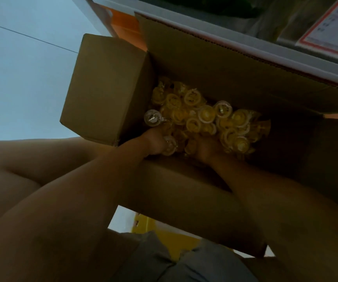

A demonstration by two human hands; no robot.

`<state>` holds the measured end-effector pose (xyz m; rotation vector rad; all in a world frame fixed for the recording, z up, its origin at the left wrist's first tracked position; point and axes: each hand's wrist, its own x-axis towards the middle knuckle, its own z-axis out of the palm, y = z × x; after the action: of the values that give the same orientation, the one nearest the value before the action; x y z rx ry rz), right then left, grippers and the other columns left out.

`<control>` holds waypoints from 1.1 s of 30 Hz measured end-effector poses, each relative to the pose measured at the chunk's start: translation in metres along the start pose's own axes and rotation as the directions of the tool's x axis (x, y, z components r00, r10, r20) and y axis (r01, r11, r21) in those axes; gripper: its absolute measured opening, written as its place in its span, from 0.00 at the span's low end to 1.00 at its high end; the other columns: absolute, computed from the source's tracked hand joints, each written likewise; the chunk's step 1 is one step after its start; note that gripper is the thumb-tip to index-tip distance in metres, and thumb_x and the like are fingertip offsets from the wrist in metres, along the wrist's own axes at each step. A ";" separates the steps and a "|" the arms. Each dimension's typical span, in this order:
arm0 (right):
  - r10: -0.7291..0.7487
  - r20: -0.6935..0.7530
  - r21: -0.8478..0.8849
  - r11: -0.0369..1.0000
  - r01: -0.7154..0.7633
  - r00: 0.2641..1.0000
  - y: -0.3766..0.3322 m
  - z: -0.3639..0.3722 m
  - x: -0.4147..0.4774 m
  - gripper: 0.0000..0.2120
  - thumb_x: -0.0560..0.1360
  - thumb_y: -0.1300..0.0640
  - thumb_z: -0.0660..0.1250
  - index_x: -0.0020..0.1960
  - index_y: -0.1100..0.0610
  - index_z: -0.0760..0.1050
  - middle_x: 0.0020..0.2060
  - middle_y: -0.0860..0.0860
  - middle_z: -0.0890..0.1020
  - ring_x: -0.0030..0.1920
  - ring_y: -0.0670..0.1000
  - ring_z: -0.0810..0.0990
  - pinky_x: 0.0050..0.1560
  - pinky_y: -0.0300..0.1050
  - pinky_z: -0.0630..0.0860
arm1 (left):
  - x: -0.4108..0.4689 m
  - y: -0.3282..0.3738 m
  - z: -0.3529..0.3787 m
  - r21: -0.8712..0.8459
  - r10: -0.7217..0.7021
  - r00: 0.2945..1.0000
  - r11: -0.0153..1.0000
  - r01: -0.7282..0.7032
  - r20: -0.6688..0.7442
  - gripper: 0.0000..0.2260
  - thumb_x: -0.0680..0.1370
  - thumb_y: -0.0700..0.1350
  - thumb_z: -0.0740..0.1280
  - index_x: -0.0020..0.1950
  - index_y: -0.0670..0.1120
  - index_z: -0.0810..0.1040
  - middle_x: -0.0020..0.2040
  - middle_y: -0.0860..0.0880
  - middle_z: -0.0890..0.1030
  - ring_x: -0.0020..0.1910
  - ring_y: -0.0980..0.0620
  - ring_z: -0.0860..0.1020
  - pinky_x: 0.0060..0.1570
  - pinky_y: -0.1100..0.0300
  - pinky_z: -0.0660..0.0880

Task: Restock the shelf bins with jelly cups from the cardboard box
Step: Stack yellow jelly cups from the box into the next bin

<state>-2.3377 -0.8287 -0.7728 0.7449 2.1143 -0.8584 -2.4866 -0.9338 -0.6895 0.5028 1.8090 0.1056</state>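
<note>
An open cardboard box [214, 64] lies in front of me with its flaps spread out. Inside is a heap of several yellow jelly cups [202, 117] with clear rims. Both my hands are down in the box at its near wall. My left hand [153, 142] has its fingers curled into the cups at the heap's left side. My right hand [206, 148] is dug into the cups near the middle, fingers buried and mostly hidden. How many cups each hand grips cannot be made out.
A shelf edge [286, 64] runs behind the box, with a red and white label [330, 27] at the top right. A yellow crate [164, 233] shows under the box. Pale floor [21, 78] lies to the left.
</note>
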 end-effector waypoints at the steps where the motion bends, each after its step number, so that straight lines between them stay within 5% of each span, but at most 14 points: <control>1: -0.032 0.016 0.020 0.999 0.032 0.999 0.001 -0.006 -0.002 0.25 0.76 0.44 0.64 0.71 0.48 0.67 0.68 0.55 0.70 0.64 0.59 0.71 0.64 0.54 0.70 | 0.000 0.000 0.000 0.001 0.027 0.999 1.000 -0.027 0.018 0.28 0.79 0.35 0.63 0.78 0.44 0.59 0.75 0.45 0.64 0.74 0.44 0.63 0.68 0.59 0.63; 7: -0.010 0.190 0.257 0.966 -0.040 0.982 0.010 -0.033 -0.022 0.20 0.73 0.52 0.70 0.64 0.46 0.72 0.58 0.50 0.76 0.57 0.54 0.77 0.55 0.47 0.75 | -0.002 -0.006 -0.004 -0.093 0.055 0.993 0.995 -0.045 0.104 0.28 0.74 0.36 0.70 0.72 0.51 0.70 0.70 0.47 0.72 0.65 0.48 0.74 0.64 0.50 0.73; 11: 0.052 0.301 0.279 0.950 -0.140 0.952 0.016 -0.035 -0.035 0.27 0.70 0.61 0.74 0.65 0.47 0.71 0.63 0.50 0.72 0.60 0.56 0.76 0.57 0.53 0.78 | -0.011 -0.002 -0.007 -0.171 0.050 0.987 0.985 -0.023 0.152 0.28 0.73 0.31 0.70 0.71 0.48 0.70 0.68 0.48 0.74 0.65 0.50 0.73 0.61 0.60 0.71; 14: 0.038 0.308 0.281 0.951 -0.128 0.951 0.020 -0.037 -0.043 0.28 0.72 0.61 0.73 0.69 0.49 0.70 0.64 0.49 0.70 0.62 0.55 0.73 0.61 0.52 0.75 | -0.016 0.000 -0.009 -0.196 0.054 0.985 0.980 -0.022 0.161 0.27 0.73 0.31 0.69 0.70 0.48 0.72 0.66 0.48 0.75 0.61 0.53 0.73 0.56 0.62 0.70; 17: -0.007 0.252 0.355 0.931 -0.086 0.968 0.023 -0.035 -0.049 0.21 0.75 0.58 0.70 0.67 0.51 0.73 0.66 0.53 0.72 0.57 0.49 0.73 0.54 0.43 0.74 | -0.021 0.003 -0.009 -0.173 0.050 0.987 0.985 -0.024 0.152 0.25 0.74 0.32 0.69 0.69 0.49 0.73 0.62 0.49 0.76 0.57 0.54 0.73 0.53 0.63 0.70; 21: 0.001 0.273 0.297 0.951 -0.085 0.962 0.030 -0.032 -0.056 0.23 0.73 0.53 0.73 0.67 0.46 0.73 0.70 0.51 0.68 0.67 0.53 0.70 0.65 0.49 0.70 | -0.024 0.004 -0.007 -0.143 0.052 0.990 0.989 -0.033 0.132 0.22 0.75 0.34 0.69 0.67 0.49 0.75 0.60 0.49 0.77 0.57 0.54 0.74 0.55 0.61 0.71; 26: 0.058 0.214 0.628 0.757 -0.183 0.975 0.034 -0.042 -0.078 0.31 0.71 0.53 0.75 0.71 0.50 0.68 0.62 0.50 0.77 0.58 0.50 0.77 0.53 0.46 0.77 | -0.027 0.011 -0.005 -0.176 0.057 0.992 0.984 -0.036 0.116 0.19 0.76 0.38 0.67 0.66 0.51 0.76 0.61 0.47 0.78 0.59 0.48 0.77 0.61 0.52 0.75; 30: 0.088 0.189 0.806 0.556 -0.206 0.978 0.035 -0.064 -0.105 0.53 0.54 0.36 0.78 0.75 0.44 0.62 0.67 0.47 0.73 0.65 0.52 0.74 0.65 0.59 0.72 | -0.042 0.032 0.001 -0.459 0.018 0.990 0.887 0.049 0.141 0.08 0.79 0.43 0.61 0.55 0.46 0.78 0.60 0.46 0.76 0.56 0.48 0.77 0.52 0.51 0.78; 33: 0.005 0.149 0.844 0.520 -0.130 0.989 0.028 -0.082 -0.127 0.49 0.57 0.35 0.78 0.74 0.42 0.63 0.68 0.48 0.73 0.65 0.52 0.73 0.67 0.60 0.70 | -0.060 0.053 0.004 -0.556 0.075 0.973 0.829 0.061 0.219 0.16 0.78 0.56 0.65 0.62 0.50 0.75 0.63 0.47 0.76 0.58 0.47 0.77 0.52 0.50 0.80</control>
<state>-2.2783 -0.7792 -0.6394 1.2023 1.4146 -1.9035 -2.4555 -0.9096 -0.6195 0.0904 1.4512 0.5481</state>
